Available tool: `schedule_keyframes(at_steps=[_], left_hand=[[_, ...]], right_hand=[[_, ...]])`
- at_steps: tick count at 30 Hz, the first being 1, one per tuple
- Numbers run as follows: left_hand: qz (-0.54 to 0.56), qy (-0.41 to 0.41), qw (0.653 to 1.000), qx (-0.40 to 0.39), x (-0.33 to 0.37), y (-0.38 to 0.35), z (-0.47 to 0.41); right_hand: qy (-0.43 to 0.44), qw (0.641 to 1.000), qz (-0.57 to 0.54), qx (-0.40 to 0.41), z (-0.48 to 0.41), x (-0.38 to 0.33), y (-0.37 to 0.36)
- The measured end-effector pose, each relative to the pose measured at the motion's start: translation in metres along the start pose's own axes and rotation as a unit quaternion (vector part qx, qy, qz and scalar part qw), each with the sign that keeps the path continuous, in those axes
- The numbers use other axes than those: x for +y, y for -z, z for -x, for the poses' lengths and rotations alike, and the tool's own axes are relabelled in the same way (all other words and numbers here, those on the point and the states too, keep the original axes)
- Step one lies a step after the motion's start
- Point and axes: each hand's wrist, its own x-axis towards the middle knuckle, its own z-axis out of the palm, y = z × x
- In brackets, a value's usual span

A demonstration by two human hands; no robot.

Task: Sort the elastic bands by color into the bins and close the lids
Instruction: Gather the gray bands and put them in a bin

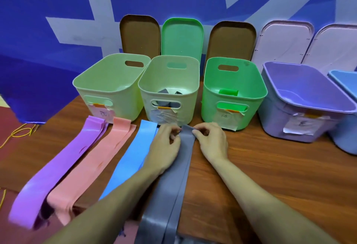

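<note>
Head view: both hands, left hand [166, 143] and right hand [211, 142], are pinching the grey band [173, 182] with closed fingers; purple, pink, blue bands are lying unsorted, lids off.

A: What is the person wearing?

B: Nothing that shows. Both forearms are bare from the lower edge of the view to the wrists, with no sleeve or cuff anywhere.

A: Anything on the left hand [164, 143]?

B: No glove, ring or watch that I can make out.

A: And the right hand [211, 140]?

B: The same: bare, wrist uncovered, no band or strap. The nails look short and unpainted, though they are small and a little blurred.
</note>
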Motion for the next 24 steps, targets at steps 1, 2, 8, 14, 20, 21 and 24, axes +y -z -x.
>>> schedule_keyframes(at_steps=[1,2,8,14,20,21,24], left_hand=[[-0.007,0.002,1.000,-0.005,-0.001,-0.001,-0.001],[-0.012,0.004,1.000,-0.011,-0.001,-0.001,-0.001],[-0.039,0.026,0.998,-0.042,0.000,-0.002,-0.003],[0.030,0.077,0.994,-0.070,0.006,0.003,-0.006],[0.012,0.065,0.995,-0.072,0.005,0.003,-0.008],[-0.011,0.055,0.996,-0.072,0.005,0.002,-0.008],[-0.052,0.022,0.996,-0.063,0.008,0.001,-0.006]], right_hand=[[-0.001,1.000,-0.030,-0.001,0.001,0.001,0.002],[-0.008,0.998,-0.067,-0.006,0.002,0.001,0.005],[-0.049,0.970,-0.233,-0.050,0.012,0.004,0.043],[-0.038,0.967,-0.241,-0.068,0.031,0.018,0.057],[-0.060,0.965,-0.256,0.002,0.037,0.023,0.060],[-0.055,0.969,-0.242,-0.004,0.037,0.023,0.060],[-0.046,0.975,-0.216,-0.013,0.037,0.029,0.055]])
